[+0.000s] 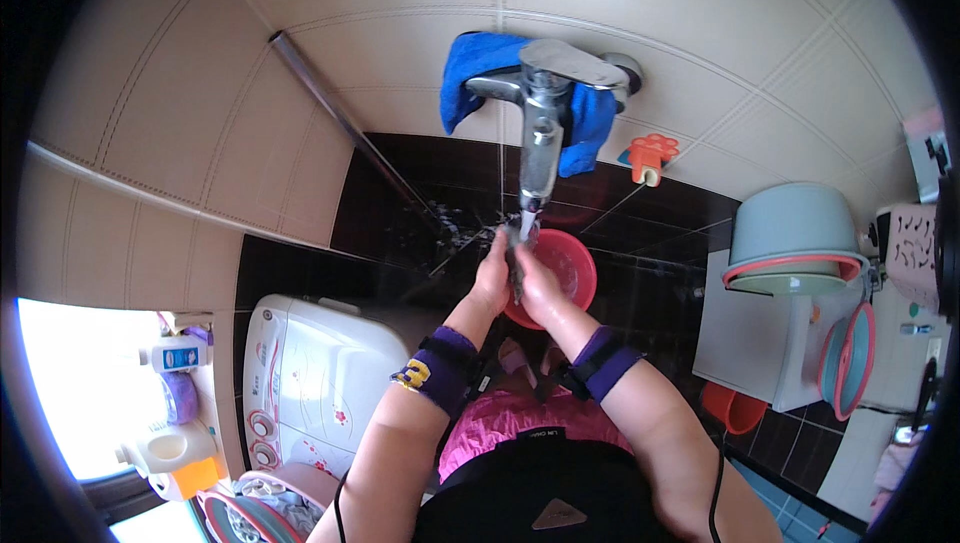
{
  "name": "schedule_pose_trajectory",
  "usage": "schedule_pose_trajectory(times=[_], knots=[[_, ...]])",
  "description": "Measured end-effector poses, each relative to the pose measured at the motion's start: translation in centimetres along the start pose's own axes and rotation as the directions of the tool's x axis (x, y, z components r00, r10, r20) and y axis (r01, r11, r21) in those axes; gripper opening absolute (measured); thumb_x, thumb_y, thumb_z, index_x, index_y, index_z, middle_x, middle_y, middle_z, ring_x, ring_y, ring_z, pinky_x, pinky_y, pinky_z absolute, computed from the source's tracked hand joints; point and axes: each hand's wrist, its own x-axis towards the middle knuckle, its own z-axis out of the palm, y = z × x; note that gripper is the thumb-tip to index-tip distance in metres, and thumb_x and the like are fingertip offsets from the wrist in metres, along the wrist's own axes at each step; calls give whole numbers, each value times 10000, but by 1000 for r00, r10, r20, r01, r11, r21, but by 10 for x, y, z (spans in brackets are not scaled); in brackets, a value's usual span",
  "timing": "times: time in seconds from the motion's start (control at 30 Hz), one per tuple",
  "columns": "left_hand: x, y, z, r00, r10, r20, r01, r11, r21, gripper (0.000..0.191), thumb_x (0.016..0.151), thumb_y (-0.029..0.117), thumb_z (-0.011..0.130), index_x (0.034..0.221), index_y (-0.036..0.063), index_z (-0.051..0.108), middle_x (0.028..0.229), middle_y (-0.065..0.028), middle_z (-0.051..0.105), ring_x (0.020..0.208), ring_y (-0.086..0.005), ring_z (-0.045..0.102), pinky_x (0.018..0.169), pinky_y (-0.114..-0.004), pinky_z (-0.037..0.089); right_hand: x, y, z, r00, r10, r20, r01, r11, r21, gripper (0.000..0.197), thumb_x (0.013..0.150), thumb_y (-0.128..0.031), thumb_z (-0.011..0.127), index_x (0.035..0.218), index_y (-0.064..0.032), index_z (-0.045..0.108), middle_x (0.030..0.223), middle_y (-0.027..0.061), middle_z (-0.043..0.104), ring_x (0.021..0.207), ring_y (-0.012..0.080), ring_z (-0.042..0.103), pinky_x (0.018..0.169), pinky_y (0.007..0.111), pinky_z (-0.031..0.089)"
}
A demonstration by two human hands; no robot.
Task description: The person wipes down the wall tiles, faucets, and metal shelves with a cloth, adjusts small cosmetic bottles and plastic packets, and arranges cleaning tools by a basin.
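Observation:
Water runs from the spout of a chrome wall faucet (pixel 541 138) onto my hands. My left hand (pixel 493 277) and my right hand (pixel 538 284) press together from either side of a thin, wet, grey item (pixel 515 262). The item is blurred and mostly covered by my palms, so its kind cannot be told. Beneath and partly behind my right hand stands a red plastic basin (pixel 581 265) on the dark floor, with whitish water in it. Splashes spread to the left of the stream.
A blue cloth (pixel 480 67) drapes over the faucet body. On the left stand a white washing machine (pixel 330 378) and a laundry basket (pixel 300 479). At right, stacked basins (pixel 795 224) rest on a white cabinet (pixel 742 340). A metal pole (pixel 349 123) leans in the corner.

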Motion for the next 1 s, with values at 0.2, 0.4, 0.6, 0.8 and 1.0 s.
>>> schedule_pose_trajectory(times=[0.2, 0.4, 0.6, 0.8, 1.0], knots=[[21, -12, -4, 962, 24, 273, 24, 985, -171, 515, 1000, 492, 405, 1354, 126, 485, 1332, -83, 543, 1218, -283, 493, 1058, -441, 377, 28, 2, -21, 919, -350, 179, 361, 572, -737, 462, 1028, -300, 356, 1388, -20, 427, 1420, 233, 404, 1369, 366, 331, 1128, 429, 243], [15, -6, -15, 969, 13, 246, 49, 969, -243, 492, 988, 504, 404, 1338, 177, 516, 1342, -78, 547, 1248, -304, 478, 1077, -471, 358, 8, 0, -7, 789, -439, 430, 575, 279, -769, 500, 1024, -326, 329, 1431, -36, 321, 1505, 235, 259, 1412, 432, 185, 1149, 535, 140], [29, -7, -31, 957, 86, 277, -15, 968, -249, 450, 1015, 430, 364, 1322, 142, 524, 1265, -58, 582, 1201, -264, 510, 1066, -433, 373, -19, 1, 7, 820, -386, 423, 546, 307, -779, 595, 1018, -390, 395, 1461, -3, 307, 1540, 235, 231, 1428, 369, 239, 1155, 469, 206], [12, -22, 29, 970, 24, 243, 18, 985, -171, 413, 1020, 315, 333, 1316, 93, 515, 1312, -97, 568, 1217, -278, 515, 1080, -415, 371, 11, -36, -41, 694, -617, 371, 600, 210, -772, 457, 987, -203, 476, 1401, -17, 418, 1449, 233, 405, 1367, 386, 358, 1130, 427, 291], [25, -2, 4, 958, 122, 258, -46, 958, -283, 428, 1024, 281, 310, 1318, 44, 512, 1334, -136, 551, 1239, -294, 507, 1097, -417, 363, -20, -11, -21, 733, -572, 368, 562, 204, -802, 396, 918, -69, 494, 1306, 10, 488, 1392, 262, 432, 1308, 447, 399, 1056, 464, 388]])
